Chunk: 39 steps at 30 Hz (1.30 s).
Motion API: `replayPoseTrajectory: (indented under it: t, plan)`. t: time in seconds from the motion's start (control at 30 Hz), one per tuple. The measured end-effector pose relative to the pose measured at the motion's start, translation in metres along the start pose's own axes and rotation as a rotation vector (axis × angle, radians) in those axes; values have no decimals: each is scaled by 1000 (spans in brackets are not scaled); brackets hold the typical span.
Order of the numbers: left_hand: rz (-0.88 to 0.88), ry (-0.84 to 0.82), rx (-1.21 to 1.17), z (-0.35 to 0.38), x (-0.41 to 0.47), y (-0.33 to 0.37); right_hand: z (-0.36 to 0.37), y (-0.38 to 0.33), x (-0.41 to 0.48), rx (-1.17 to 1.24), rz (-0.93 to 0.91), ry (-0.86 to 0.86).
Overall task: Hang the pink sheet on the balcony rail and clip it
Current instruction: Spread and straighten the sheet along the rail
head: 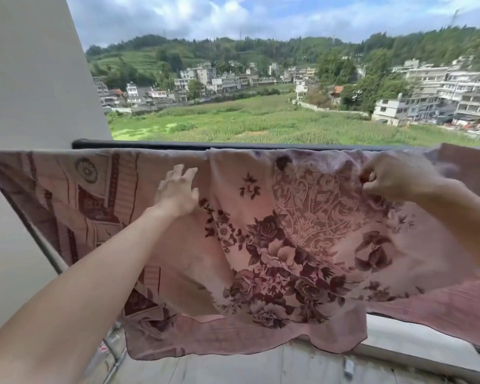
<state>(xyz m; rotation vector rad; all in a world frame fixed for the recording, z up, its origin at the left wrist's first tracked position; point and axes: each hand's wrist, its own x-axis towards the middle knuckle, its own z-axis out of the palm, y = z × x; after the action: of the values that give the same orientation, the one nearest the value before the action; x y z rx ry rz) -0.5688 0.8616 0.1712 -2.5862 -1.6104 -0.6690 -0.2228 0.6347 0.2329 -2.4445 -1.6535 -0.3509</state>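
Observation:
The pink sheet (261, 245), printed with dark maroon flowers, hangs draped over the dark balcony rail (139, 144) and spreads across most of the view. My left hand (178, 189) lies flat against the sheet just below the rail, fingers spread, holding nothing. My right hand (394, 178) pinches a fold of the sheet near the rail at the right, pulling the cloth a little toward me. No clip is visible.
A pale wall (34, 73) stands at the left end of the rail. A metal pipe (50, 253) slants down at the lower left. The balcony's concrete ledge (399, 336) shows below the sheet. Beyond the rail lie green fields and buildings.

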Motion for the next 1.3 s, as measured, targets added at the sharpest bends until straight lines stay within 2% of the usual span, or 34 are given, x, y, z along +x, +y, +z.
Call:
replayPoseTrajectory:
  t: [0.07, 0.2, 0.4, 0.6, 0.77, 0.97, 1.07, 1.13, 1.23, 1.3]
  plan:
    - [-28, 25, -21, 1, -1, -27, 3, -45, 19, -143, -81, 136]
    - [-165, 75, -43, -6, -5, -101, 15, -149, 57, -58, -292, 305]
    - [-375, 115, -52, -17, 0, -215, 37, -313, 113, 203, -609, 408]
    - [-587, 86, -127, -21, 10, -323, 61, -443, 181, 261, -744, 368]
    - [-767, 88, -217, -9, 5, -405, 80, -528, 210, 275, -753, 262]
    - [-940, 169, -587, 11, 33, -504, 98, -598, 230, 211, -736, 349]
    - [-915, 250, -891, 11, 63, -539, 104, -626, 237, 204, -670, 404]
    - [-860, 187, -1086, 12, 83, -560, 107, -646, 237, 219, -605, 425]
    - [-721, 38, -1213, 20, 98, -579, 105, -669, 235, 324, -496, 408]
    - [-655, 59, -1249, 16, 101, -590, 100, -678, 234, 405, -421, 406]
